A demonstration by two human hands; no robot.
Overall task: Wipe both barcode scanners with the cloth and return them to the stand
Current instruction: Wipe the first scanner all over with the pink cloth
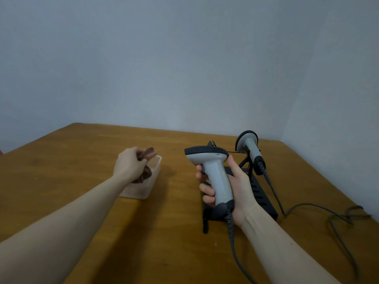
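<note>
Behind the left hand [128,163] gripping the cloth [146,153], the tub [152,181] hides; right hand [231,187] clasps a scanner [215,177].

single head view, looking forward and down, close over table [86,152], edges perhaps distorted

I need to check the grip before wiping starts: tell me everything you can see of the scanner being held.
The held scanner is pistol-shaped: light grey plastic body, dark grey top on the head and dark base collar. It stands roughly upright above the black stand, head pointing left. The right hand grips its handle, fingers wrapped round the front. A dark coiled cable runs down from its base toward the table. Faint yellowish marks show on the handle.
</note>
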